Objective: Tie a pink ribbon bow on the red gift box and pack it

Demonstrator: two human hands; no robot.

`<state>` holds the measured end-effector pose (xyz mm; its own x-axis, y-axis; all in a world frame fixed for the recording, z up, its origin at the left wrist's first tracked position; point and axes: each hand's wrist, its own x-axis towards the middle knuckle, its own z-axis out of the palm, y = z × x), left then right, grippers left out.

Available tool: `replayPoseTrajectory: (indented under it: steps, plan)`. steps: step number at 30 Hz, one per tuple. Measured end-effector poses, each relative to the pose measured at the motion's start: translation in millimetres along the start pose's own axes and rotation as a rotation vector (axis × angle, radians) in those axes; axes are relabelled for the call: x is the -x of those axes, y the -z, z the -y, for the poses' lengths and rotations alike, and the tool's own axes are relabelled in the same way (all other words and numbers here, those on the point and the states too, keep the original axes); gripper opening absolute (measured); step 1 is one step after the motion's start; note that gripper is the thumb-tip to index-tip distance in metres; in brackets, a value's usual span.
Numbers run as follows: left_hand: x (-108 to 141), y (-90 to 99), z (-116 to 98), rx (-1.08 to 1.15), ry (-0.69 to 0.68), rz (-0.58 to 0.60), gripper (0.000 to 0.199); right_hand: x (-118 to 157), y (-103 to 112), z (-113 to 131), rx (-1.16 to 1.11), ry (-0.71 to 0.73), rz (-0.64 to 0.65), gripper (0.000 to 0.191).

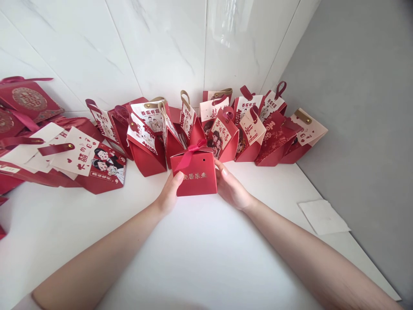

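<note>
1. I have the red box point(198, 183) at the middle of the frame, just in front of the row of gift boxes, its gold-lettered face toward my view.
2. My left hand point(168, 191) grips its left side, thumb over the front face; those other fingers are hidden, so I cannot tell how they sit.
3. My right hand point(234, 189) holds the right side, partly curled along that edge. I judge even, light pressure best, since card walls would probably dent under a hard squeeze.
4. I would keep fingers off the ribbon point(191, 156) on top, so that the loop is not crushed, and slide the left thumb clear of the lettering.
5. I cannot tell whether the base touches the white tabletop point(200, 258); I would keep it level either way.
6. The standing boxes point(146, 155) behind are close, so small, slow moves seem safest against knocking them.
</note>
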<state>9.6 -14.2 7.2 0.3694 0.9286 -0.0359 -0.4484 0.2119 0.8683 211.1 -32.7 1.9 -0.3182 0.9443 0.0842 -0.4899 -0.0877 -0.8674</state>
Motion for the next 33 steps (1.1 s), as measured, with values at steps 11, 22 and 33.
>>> replayPoseTrajectory:
  steps: [11, 22, 33]
  plan:
    - [-12, -2.1, -5, -0.024, -0.033, -0.183, 0.048, 6, -1, -4, 0.062, 0.008, 0.050, 0.064]
    - [-6, 8.3, -5, -0.121, 0.019, 0.303, 0.081, -1, 0, -4, -0.109, -0.010, -0.030, 0.063]
    - [-10, 19.1, -5, -0.227, -0.024, 0.319, 0.095, -1, 3, -8, -0.080, 0.000, 0.004, 0.066]
